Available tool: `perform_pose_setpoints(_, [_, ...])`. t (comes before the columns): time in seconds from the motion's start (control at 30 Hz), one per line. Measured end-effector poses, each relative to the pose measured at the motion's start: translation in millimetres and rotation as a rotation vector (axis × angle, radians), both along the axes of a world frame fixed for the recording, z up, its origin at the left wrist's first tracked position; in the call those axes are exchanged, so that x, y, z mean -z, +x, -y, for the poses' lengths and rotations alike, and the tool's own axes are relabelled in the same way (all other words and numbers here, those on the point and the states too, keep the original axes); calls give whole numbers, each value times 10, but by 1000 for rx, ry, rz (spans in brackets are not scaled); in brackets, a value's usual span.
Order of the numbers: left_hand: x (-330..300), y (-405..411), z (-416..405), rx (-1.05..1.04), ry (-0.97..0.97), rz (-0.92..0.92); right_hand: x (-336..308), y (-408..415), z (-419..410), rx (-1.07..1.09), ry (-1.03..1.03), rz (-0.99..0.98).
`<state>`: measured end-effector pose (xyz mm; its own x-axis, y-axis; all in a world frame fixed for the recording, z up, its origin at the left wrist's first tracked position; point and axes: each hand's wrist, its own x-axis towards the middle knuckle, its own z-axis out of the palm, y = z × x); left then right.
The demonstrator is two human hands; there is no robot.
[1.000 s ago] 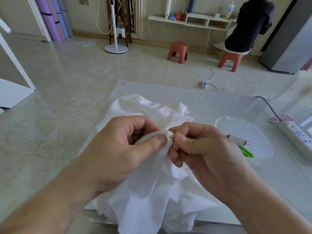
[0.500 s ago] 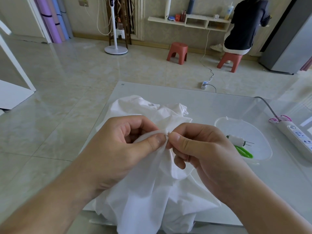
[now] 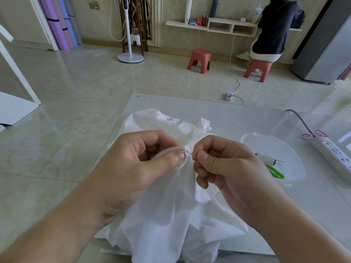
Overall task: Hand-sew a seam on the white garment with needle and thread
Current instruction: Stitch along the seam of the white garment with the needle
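Note:
The white garment (image 3: 167,215) lies bunched on the pale table (image 3: 237,118) and hangs over its near edge. My left hand (image 3: 136,168) pinches a fold of the fabric between thumb and fingers. A thin needle (image 3: 190,153) sticks out of that fold, pointing right. My right hand (image 3: 224,168) pinches the needle's free end between thumb and forefinger. A dark thread hangs down just below the right fingers.
A clear plastic dish (image 3: 273,158) at the right holds a white thread spool (image 3: 266,158) and a green tool (image 3: 275,172). A white power strip (image 3: 334,154) lies at the far right edge. A person (image 3: 273,29) sits on a red stool beyond; another red stool (image 3: 199,60) stands on the floor.
My right hand has drawn slightly right from the fold, so the needle now shows between the two hands. The left hand keeps its pinch on the fabric.

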<state>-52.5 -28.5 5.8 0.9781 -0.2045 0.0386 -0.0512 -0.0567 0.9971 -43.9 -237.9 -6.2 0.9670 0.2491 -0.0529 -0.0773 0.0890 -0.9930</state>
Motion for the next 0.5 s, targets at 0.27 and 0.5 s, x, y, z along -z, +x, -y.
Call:
perform_pose_setpoints(0.27, [6, -6, 24, 20, 28, 6, -26, -59, -51, 47, -49, 80])
perform_pose_setpoints(0.5, [-33, -11, 38, -30, -58, -38, -96, -28, 34, 23, -172, 139])
